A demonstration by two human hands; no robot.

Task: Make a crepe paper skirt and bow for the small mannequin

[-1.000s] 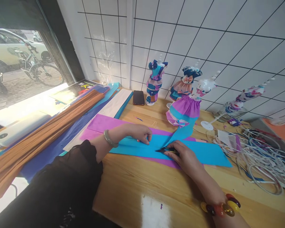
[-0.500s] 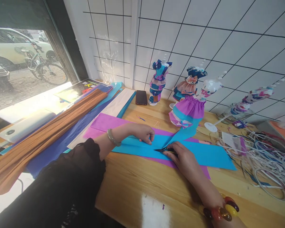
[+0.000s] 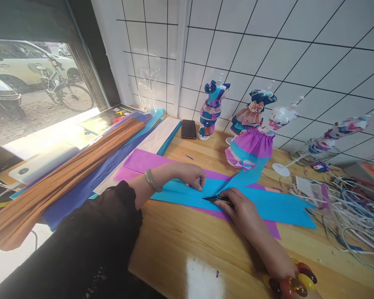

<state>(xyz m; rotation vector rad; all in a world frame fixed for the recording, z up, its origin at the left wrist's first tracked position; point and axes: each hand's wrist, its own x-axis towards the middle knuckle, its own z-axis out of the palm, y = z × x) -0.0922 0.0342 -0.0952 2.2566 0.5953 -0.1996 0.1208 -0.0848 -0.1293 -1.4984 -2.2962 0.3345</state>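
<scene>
My right hand point(image 3: 241, 207) grips a pair of dark scissors point(image 3: 210, 199) whose pointed blades face left over a long strip of blue paper point(image 3: 274, 203). At the blades, a narrower blue piece point(image 3: 246, 177) lifts away and runs back toward a small dress form. Curled fingers of my left hand point(image 3: 195, 176) rest on the blue strip just beyond the blade tips, pinching the paper; the fingertips are partly hidden. Under the blue strip lies a purple sheet point(image 3: 143, 160), showing along its edges.
Dress forms in paper outfits point(image 3: 210, 110) point(image 3: 251, 145) stand along the tiled wall. A black phone point(image 3: 188, 129) lies at the back. Rolled brown paper point(image 3: 81, 166) and other sheets cover the left side. Tangled white cords point(image 3: 355, 224) fill the right side.
The whole view has shifted slightly, so everything appears a little farther right. Both hands keep nearly the same place on the blue strip, and the scissors stay in my right hand.
</scene>
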